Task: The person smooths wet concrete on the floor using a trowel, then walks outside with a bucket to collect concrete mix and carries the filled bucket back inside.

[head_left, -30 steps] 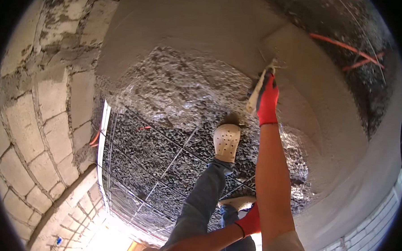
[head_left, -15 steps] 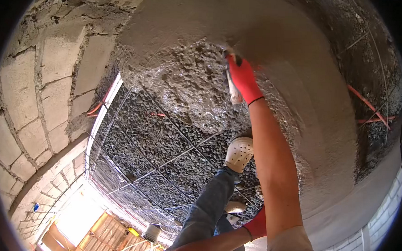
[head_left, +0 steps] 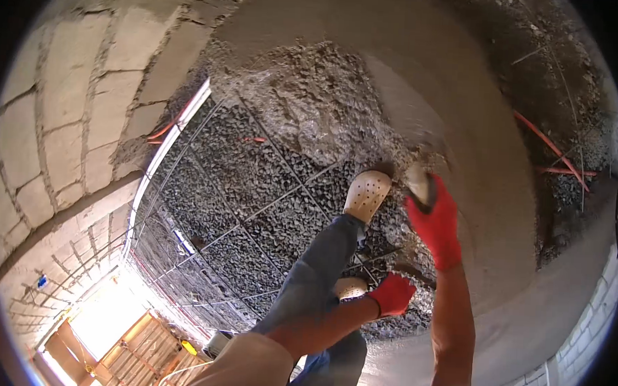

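Observation:
My right hand (head_left: 435,223), in a red glove with dark patches, is closed around a mud-smeared trowel (head_left: 418,182). The trowel is at the border between rough, wet concrete (head_left: 313,103) and a smoothed concrete surface (head_left: 488,201). My left hand (head_left: 393,295), also red-gloved, is curled closed low in front of my legs, near the coarse concrete edge. What it holds, if anything, is hidden. One of my feet, in a beige perforated clog (head_left: 367,195), stands on gravel (head_left: 207,161) at the edge of the wet concrete.
Thin steel bars (head_left: 274,205) cross over the gravel in a grid. A block wall (head_left: 64,106) rises at left, with a white strip (head_left: 166,145) along the gravel. Orange conduits (head_left: 549,145) stick out at right. A bright doorway (head_left: 107,315) lies lower left.
My right hand has drawn the trowel back from the far concrete toward me and to the right. My left hand has come up into fuller view. The camera view has shifted slightly.

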Tool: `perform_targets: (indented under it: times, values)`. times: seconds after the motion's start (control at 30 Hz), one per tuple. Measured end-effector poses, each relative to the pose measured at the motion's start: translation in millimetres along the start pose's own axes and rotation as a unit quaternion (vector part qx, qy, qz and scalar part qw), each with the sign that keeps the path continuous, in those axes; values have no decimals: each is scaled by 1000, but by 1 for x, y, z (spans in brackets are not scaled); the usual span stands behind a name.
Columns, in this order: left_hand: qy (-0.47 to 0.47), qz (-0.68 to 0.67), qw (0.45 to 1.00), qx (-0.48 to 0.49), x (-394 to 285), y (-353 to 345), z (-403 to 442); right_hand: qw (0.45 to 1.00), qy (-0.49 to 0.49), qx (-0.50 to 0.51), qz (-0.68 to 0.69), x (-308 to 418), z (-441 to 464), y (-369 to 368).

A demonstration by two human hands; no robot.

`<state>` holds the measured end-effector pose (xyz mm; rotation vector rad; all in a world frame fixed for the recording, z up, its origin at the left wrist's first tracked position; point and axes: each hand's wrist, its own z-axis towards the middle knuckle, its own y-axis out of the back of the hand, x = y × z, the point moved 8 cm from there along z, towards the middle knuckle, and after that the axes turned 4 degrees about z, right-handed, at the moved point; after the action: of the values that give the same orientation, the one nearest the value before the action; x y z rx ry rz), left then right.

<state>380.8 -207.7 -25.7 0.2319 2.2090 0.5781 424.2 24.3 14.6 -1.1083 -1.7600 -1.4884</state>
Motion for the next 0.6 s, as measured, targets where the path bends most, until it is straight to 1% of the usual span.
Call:
perform_targets:
  times: [0.07,0.13,0.2,0.27,0.3,0.33,0.37,0.4,0.47,0.5,0.53,0.6]
  values:
    - [-26,84,994,-66,-5,-1,-15,990,-133,-40,10,-35,-53,33]
    - [-34,85,994,-58,-10,-3,-39,974,-173,-81,-121,-75,-105,62]
    - [-44,84,994,-57,-24,5,-66,974,-161,-58,-150,-128,-163,82]
    - [-52,117,991,-38,-36,11,-95,951,-253,-84,-155,-125,-225,100]
    - [-49,142,988,-19,-40,13,-104,953,-249,-87,-152,-112,-241,105]
    - [-84,184,974,-106,-51,39,-129,947,-282,-77,-137,-104,-261,108]
    - [-82,164,980,-80,-52,50,-141,938,-318,-65,-122,-98,-278,107]
    - [-83,148,984,-55,-49,61,-149,938,-319,-65,-119,-91,-285,102]
    - [-74,150,985,-50,-34,70,-168,937,-311,-6,-158,-77,-291,81]
    - [-64,148,986,-51,-23,75,-175,935,-294,6,-198,-56,-283,69]
    - [-69,150,985,-49,-14,79,-181,934,-298,1,-197,-38,-270,59]
    - [-44,140,989,-13,16,81,-193,948,-253,103,-162,-4,-229,15]
